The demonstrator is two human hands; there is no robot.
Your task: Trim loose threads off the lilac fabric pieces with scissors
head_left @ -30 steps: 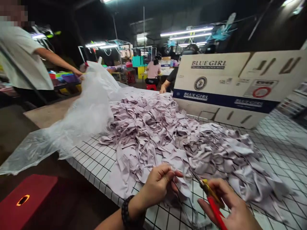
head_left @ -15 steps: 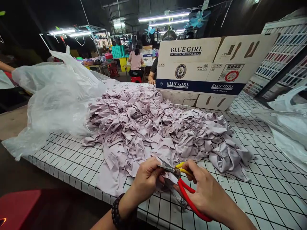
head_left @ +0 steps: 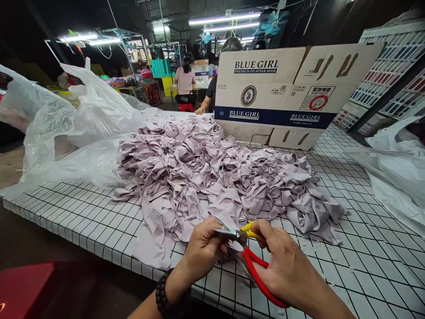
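My right hand [head_left: 282,261] is closed around scissors [head_left: 244,238] with one red and one yellow handle; the blades point left, parted a little. Just left of them, my left hand [head_left: 204,243], with a dark beaded bracelet at the wrist, pinches a piece of pale mauve fabric [head_left: 230,220]. The blades reach over this fabric, close to my left fingertips. Part of the held piece is hidden behind the scissors and fingers. Beyond both hands spreads a large heap of pale mauve fabric pieces [head_left: 195,164] on the table.
A Blue Girl beer carton [head_left: 259,93] stands behind the heap on the grid-patterned table [head_left: 83,221]. Clear plastic bags [head_left: 76,146] lie at the left, white plastic bags [head_left: 395,164] at the right. A person's arm [head_left: 206,103] shows beside the carton. A red stool [head_left: 26,288] is at lower left.
The scissor blades have parted slightly and shifted a little left beside my left fingers. At the left, the plastic bag has changed shape, and the arm near it is gone from view.
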